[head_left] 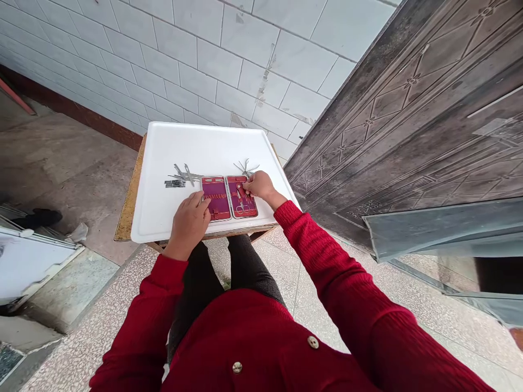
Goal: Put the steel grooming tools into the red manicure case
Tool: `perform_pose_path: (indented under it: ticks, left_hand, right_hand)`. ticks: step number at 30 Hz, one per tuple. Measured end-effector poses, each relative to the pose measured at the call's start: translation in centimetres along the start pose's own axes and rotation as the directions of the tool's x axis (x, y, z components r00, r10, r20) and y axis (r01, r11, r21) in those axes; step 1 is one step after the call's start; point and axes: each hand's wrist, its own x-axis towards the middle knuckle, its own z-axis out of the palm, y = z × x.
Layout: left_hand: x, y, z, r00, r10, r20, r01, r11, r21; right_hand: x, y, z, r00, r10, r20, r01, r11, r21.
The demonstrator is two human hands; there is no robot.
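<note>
An open manicure case with a purple-red lining lies flat near the front edge of a white board. Small scissors sit in its right half, and a row of red loops crosses the left half. My left hand grips the left side of the case, fingers bent at the rim. At the upper right part of the case, my right hand is closed in a pinch over the tools; what lies between its fingertips is too small to make out. Behind it, several metal tools lie fanned out on the board.
Left of the case lie nail clippers and several slim metal tools. The white board rests on a wooden table. A tiled wall stands behind, and a dark patterned door rises at the right.
</note>
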Motion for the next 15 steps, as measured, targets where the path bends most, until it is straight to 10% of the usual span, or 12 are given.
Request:
perform_pose_path:
  ticks: [15]
  left_hand:
    - [-0.1,0.1,-0.5,1.0,0.013,-0.017,-0.012,0.999,0.044]
  right_hand:
    - [6.5,-0.1,-3.4,0.997,-0.04,-0.069,0.03,0.989,-0.145]
